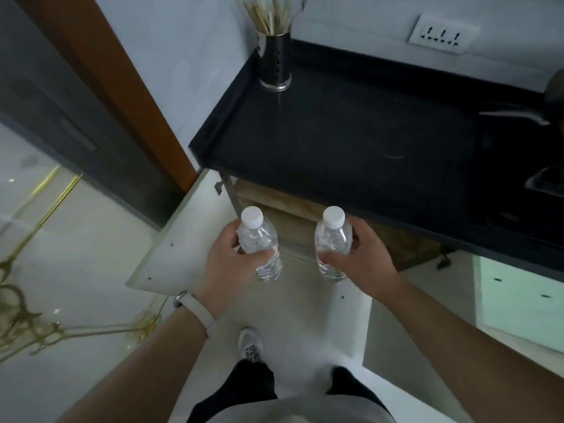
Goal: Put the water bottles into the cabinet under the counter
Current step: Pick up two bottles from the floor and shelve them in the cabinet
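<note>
Fig.: Two water bottles held upright just in front of the counter (351, 132) edge, w/ the cabinet (290, 209) open beneath it. Left hand (227, 257) curls fingers & thumb round the mid-body of the left bottle (259, 239); right hand (363, 261) grips the right bottle (332, 239) likewise, thumb across its front. Both bottles hang below the counter's front lip, near the opening but not yet inside. Caps are up, prob. so each can be stood on the shelf w/o re-gripping. The door (183, 239) is swung wide off the counter's left end, leaving the opening unobstructed. A pale panel (518, 294) below the counter's right end may be a second door; cannot tell. The interior is mostly hidden by the counter overhang: only a brownish strip shows, so free space inside is unknown. Label text is illegible. At the counter's back-left corner a utensil holder (274, 62) is cut off at top. Dark objects (549, 184) at the counter's right end are cropped & unidentifiable.
</note>
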### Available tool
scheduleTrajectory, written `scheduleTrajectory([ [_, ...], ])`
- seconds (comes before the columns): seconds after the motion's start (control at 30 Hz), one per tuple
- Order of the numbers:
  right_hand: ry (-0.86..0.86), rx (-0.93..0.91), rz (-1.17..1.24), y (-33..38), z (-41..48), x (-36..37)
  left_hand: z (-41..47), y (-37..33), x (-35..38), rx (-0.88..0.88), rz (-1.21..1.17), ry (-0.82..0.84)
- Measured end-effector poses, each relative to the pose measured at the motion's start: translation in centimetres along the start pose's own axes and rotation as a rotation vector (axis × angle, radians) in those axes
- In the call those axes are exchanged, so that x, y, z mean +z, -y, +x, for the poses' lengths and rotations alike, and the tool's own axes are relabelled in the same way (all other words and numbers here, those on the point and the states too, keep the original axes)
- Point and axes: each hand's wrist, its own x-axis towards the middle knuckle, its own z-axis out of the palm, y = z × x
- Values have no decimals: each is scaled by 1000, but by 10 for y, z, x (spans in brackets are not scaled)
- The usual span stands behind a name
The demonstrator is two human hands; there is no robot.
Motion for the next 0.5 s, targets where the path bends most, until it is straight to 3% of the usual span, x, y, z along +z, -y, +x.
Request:
scheduleTrajectory([
  [0.23, -76, 94, 22, 19, 1, 52, 47, 31, -34, -54, -65, 94],
  [0.5, -19, 169, 57, -3, 48, 81, 79, 67, -22, -139, -114, 52],
])
